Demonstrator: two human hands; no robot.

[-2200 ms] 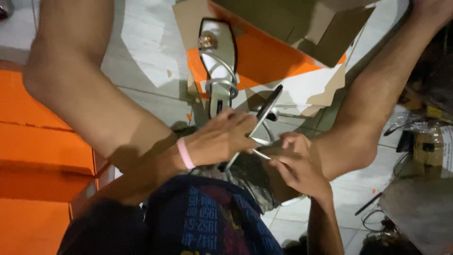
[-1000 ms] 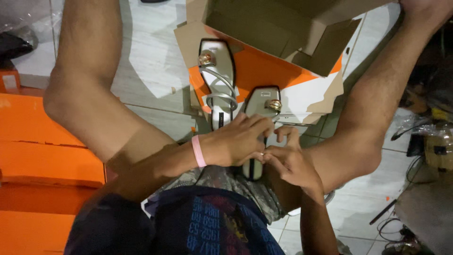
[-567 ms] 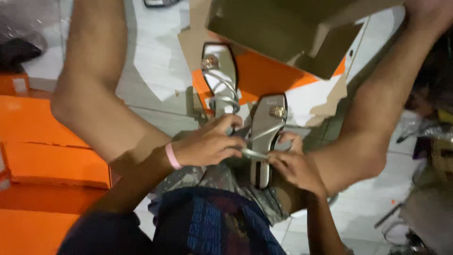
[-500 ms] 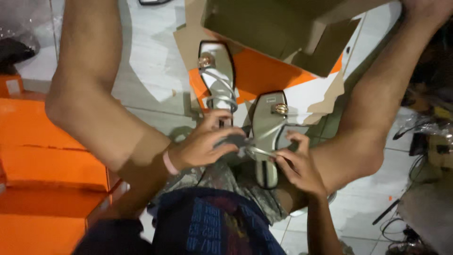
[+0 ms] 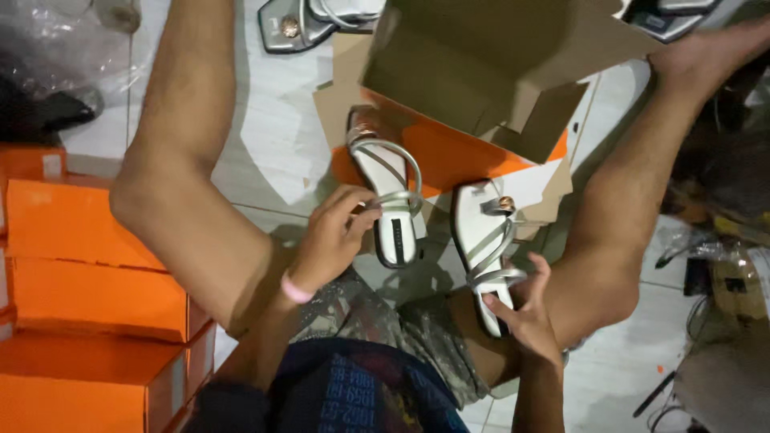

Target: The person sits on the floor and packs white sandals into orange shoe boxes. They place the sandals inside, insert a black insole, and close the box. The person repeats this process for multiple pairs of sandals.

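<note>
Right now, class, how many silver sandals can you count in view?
4, perhaps more hidden: one at the left hand, sandal; one at the right hand, sandal; one top centre; one top right.

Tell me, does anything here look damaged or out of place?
No damage shows. The two silver sandals point different ways, one in each of the hands, and the open cardboard box lies tipped.

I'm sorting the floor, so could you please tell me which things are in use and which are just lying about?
In use:
left hand on the left sandal
right hand on the right sandal
open box

Lying about:
orange boxes
spare sandals
plastic bag
</note>
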